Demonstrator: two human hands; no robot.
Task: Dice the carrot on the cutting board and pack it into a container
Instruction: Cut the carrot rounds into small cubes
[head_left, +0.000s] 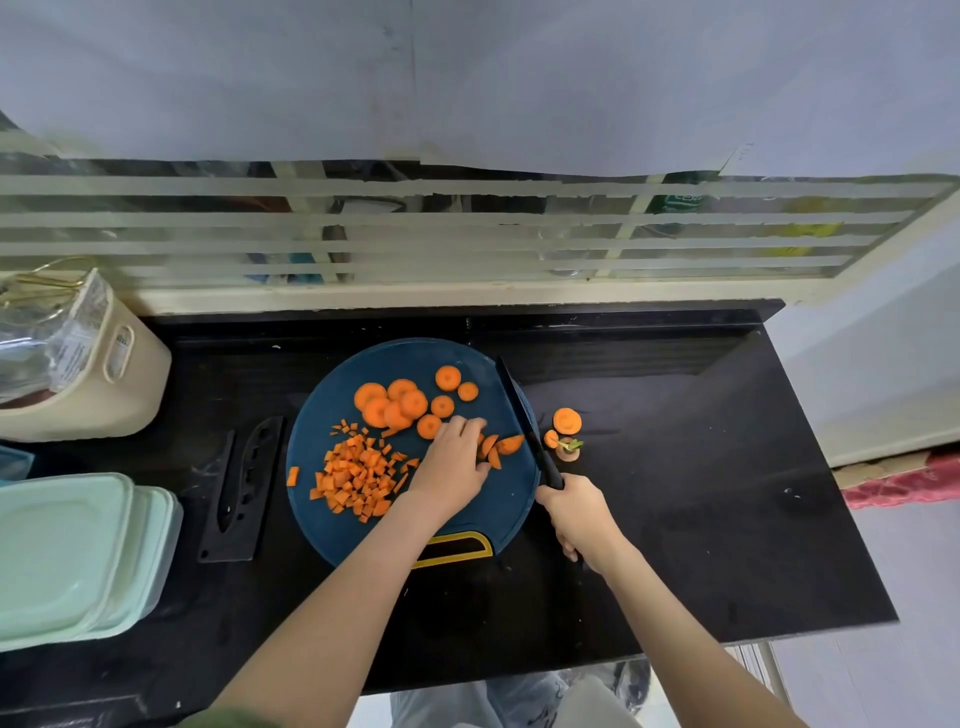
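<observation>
left hand (454, 462) grip curled on carrot pieces (508, 445), knife (519, 410) handle mostly hidden in right hand (574, 512) grip

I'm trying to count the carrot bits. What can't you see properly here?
Head view:
Some carrot pieces: partly hidden under the left hand.
The knife handle: mostly covered by the right hand.
The lidded containers: cut off by the left edge.
Items behind the window bars: blurred.
</observation>
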